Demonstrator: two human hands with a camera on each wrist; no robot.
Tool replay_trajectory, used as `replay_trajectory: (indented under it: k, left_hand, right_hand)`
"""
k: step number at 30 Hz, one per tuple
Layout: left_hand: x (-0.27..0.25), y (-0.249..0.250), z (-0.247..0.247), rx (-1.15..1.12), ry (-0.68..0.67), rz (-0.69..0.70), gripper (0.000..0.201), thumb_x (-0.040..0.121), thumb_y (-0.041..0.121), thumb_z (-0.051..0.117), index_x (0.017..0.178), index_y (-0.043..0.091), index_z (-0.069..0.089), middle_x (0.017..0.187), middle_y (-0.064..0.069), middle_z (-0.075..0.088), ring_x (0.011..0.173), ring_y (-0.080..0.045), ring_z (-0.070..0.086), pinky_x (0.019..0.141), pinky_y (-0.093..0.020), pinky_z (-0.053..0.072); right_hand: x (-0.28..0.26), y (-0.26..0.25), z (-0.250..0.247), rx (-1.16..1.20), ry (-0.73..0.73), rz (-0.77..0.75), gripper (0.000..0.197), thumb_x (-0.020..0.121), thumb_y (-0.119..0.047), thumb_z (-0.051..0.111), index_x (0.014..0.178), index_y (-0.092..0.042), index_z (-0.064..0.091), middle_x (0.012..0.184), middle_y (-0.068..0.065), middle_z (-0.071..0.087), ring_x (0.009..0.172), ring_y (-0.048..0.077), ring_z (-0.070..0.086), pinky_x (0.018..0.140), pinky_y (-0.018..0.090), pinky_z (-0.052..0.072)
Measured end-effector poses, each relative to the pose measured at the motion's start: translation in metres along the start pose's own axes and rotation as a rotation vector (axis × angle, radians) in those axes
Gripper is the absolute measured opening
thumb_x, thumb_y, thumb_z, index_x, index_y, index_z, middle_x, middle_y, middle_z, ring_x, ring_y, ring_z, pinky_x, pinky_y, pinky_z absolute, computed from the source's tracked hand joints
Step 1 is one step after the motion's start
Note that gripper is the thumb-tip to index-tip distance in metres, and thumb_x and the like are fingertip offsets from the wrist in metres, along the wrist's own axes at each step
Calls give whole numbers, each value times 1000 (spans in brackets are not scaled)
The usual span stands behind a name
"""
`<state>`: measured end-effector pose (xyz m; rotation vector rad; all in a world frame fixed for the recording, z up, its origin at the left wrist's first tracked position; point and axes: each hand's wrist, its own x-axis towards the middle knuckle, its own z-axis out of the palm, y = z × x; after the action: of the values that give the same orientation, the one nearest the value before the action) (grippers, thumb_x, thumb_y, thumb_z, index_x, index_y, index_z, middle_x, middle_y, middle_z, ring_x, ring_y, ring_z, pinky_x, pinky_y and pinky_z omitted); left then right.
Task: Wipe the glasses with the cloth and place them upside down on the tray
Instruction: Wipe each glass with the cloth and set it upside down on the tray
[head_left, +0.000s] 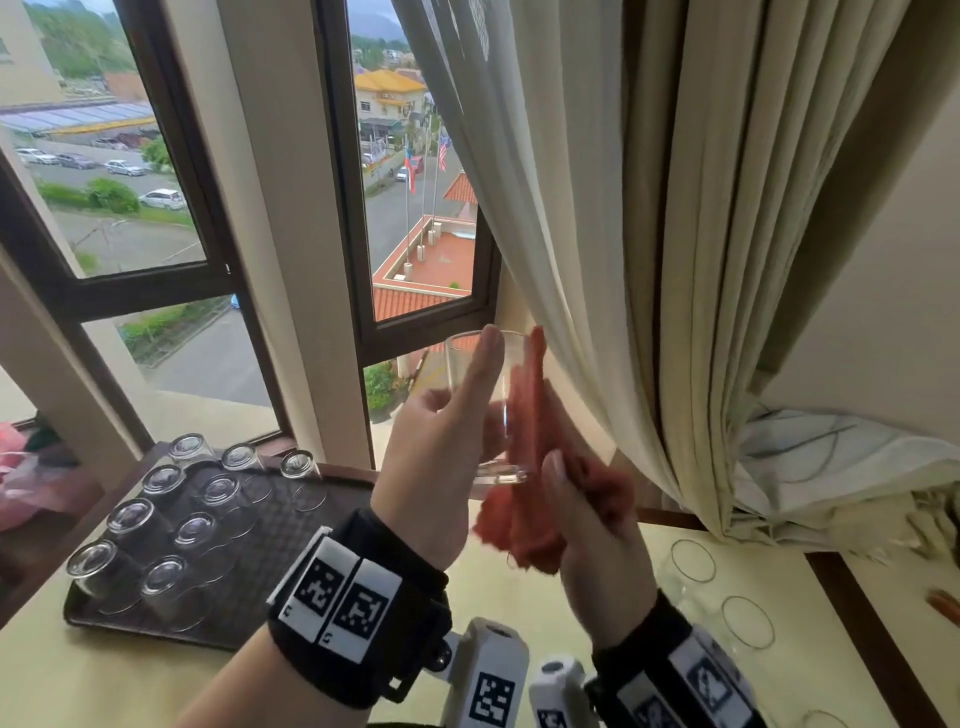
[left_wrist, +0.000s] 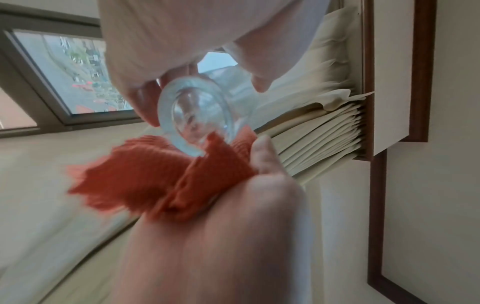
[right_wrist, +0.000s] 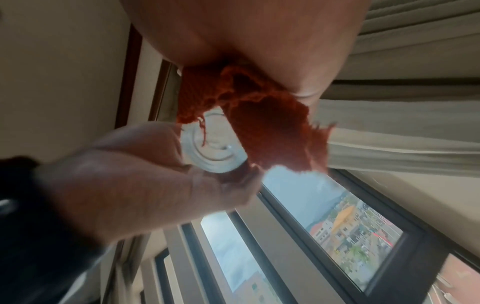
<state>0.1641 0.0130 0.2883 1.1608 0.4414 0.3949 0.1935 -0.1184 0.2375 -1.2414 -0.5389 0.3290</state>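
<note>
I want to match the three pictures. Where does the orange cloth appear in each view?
Head view: the orange cloth is right of centre, between the held glass and the right hand.
Left wrist view: the cloth is at centre left, under the base of the glass.
Right wrist view: the cloth is above centre, beside the glass base.
Shared landmark: the window.

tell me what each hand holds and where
Left hand grips the glass by its side wall; right hand grips the bunched cloth.
</note>
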Motion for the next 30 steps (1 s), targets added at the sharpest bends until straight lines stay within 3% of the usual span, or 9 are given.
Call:
replay_trajectory:
  k: [4, 8, 11, 14, 17, 20, 25, 28, 30]
  left_hand:
    - [-9, -15, 13, -37, 19, -16, 82, 89, 84, 55, 125, 12, 71, 124, -12, 75, 121, -29, 69, 113, -50, 50]
    - [-10, -11, 10, -65, 77, -5, 83, 98, 82, 38, 118, 12, 78, 115, -15, 79, 112, -31, 76, 105, -50, 56]
    - [-4, -2, 0, -41, 75, 33, 75, 103, 73, 31, 123, 15, 74, 106, -11, 82, 103, -27, 79, 98, -43, 56]
    - [-4, 0, -6, -42, 63, 42, 68, 102, 72, 40, 127, 16, 70, 101, -13, 77, 96, -29, 76, 95, -48, 60]
    - [-11, -7, 0, 0, -4, 16, 67, 101, 74, 38, 130, 20, 67, 99, -10, 80, 93, -25, 78, 93, -49, 60]
    - [-14, -10, 7, -6, 27, 43, 70, 100, 78, 35, 125, 22, 70, 106, -13, 79, 103, -28, 77, 99, -47, 58]
    - [-6, 3, -1, 11, 49, 47, 71, 103, 75, 26, 122, 25, 72, 105, -9, 83, 102, -25, 80, 82, -40, 61]
    - [-6, 4, -8, 18, 66, 74, 72, 102, 76, 29, 123, 21, 71, 108, -16, 80, 106, -35, 77, 95, -50, 59]
    - [-10, 1, -6, 25, 63, 66, 71, 102, 75, 31, 123, 19, 70, 102, -17, 77, 91, -32, 77, 88, -49, 62]
  right_hand:
    - [15, -29, 2, 34, 30, -65, 24, 100, -32, 60, 120, -40, 72, 91, -8, 79, 75, 10, 74, 58, 23, 58]
    - [-10, -19, 8, -80, -103, -127, 41, 95, -41, 64, 131, -62, 63, 111, -25, 67, 86, -4, 68, 55, 25, 57]
    - [-32, 3, 3, -159, -152, -64, 51, 90, -54, 58, 141, -60, 55, 126, 0, 62, 88, 2, 64, 56, 29, 54]
    - [-24, 9, 5, -110, -97, -14, 53, 95, -53, 62, 147, -53, 53, 105, 30, 64, 74, 23, 60, 55, 31, 50]
    - [0, -6, 8, -37, 26, -36, 46, 88, -60, 72, 131, -42, 71, 79, 13, 71, 55, 15, 58, 48, 25, 47]
    - [9, -24, 13, -14, 10, -82, 42, 101, -38, 58, 142, -28, 64, 78, -5, 73, 57, 6, 65, 46, 19, 49]
    - [-25, -12, 13, -202, -194, -173, 48, 101, -46, 55, 144, -65, 47, 142, -32, 53, 103, -1, 54, 58, 24, 56]
    - [-32, 0, 8, -211, -179, -83, 53, 94, -54, 55, 146, -64, 46, 127, -3, 65, 95, 12, 60, 59, 29, 54]
    - [-23, -1, 9, -129, -114, -30, 53, 96, -51, 59, 149, -54, 50, 108, 27, 65, 85, 29, 64, 63, 39, 56]
